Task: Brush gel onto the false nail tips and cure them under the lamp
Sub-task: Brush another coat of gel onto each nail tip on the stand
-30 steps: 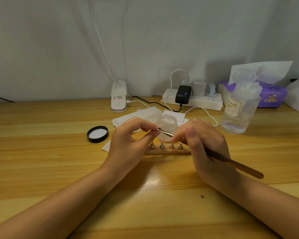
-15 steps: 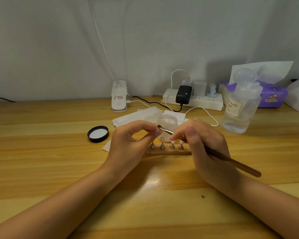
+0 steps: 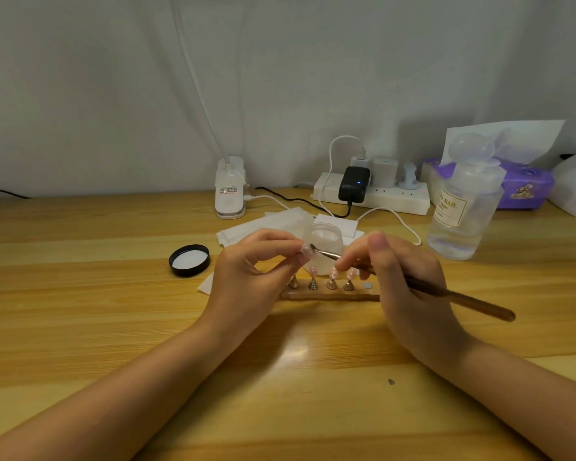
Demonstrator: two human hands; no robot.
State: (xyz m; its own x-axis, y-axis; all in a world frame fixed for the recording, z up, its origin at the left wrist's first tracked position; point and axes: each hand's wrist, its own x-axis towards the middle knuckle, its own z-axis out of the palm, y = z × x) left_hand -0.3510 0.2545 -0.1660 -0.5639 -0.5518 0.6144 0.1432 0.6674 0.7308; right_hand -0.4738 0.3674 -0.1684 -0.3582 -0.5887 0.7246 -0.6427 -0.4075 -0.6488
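At frame centre, my left hand (image 3: 246, 277) pinches a nail tip (image 3: 306, 250); my right hand (image 3: 409, 287) grips the brush (image 3: 459, 297), its bristles touching that tip above the counter (image 3: 80, 311).

One head-worn wide-angle camera is looking forward and down across a light wooden table (image 3: 80, 311) toward a pale grey wall (image 3: 113, 94) at the far side. It is sitting close, with both forearms entering from the near edge.
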